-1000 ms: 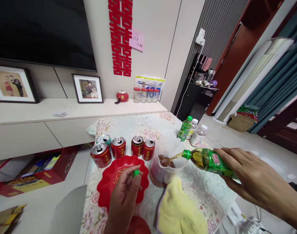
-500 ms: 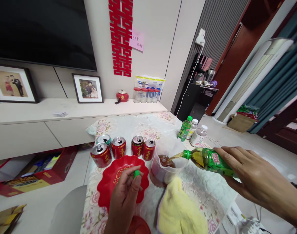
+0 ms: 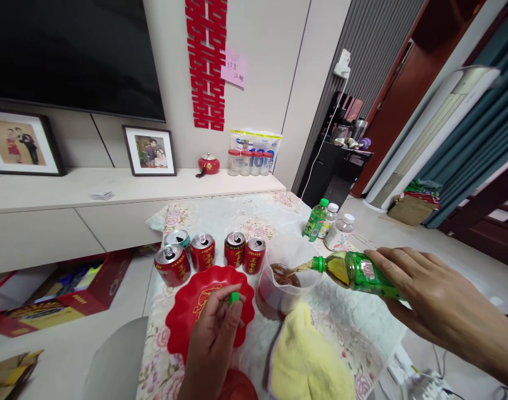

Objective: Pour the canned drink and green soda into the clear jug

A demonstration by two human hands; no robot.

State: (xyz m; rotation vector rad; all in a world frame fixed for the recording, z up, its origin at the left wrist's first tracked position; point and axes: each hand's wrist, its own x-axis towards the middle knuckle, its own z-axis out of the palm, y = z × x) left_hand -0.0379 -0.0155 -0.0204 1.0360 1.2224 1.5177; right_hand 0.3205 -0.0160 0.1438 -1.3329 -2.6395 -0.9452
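My right hand (image 3: 424, 300) grips a green bottle (image 3: 368, 273) tilted nearly flat, its mouth over a clear plastic pitcher (image 3: 274, 303). Brown liquid runs from the bottle into the pitcher, which holds more of it. Above the red scalloped tray (image 3: 179, 314), my left hand (image 3: 214, 333) pinches a green cap (image 3: 234, 298) between thumb and fingers. Behind the tray stand several opened cans, among them a red one (image 3: 255, 256) beside the pitcher and a teal one (image 3: 178, 239). A yellow cloth (image 3: 308, 355) lies in front of the pitcher.
An upright green bottle (image 3: 315, 221) and two white-capped bottles stand at the table's back right. Part of a red object (image 3: 239, 386) shows at the near edge. Beyond the flowered tablecloth (image 3: 220, 214), a white cabinet (image 3: 154, 189) holds frames and jars. Left on the floor is a red box (image 3: 108, 283).
The bottle's liquid level has dropped slightly while liquid keeps flowing into the pitcher. Both hands have stayed nearly in place.
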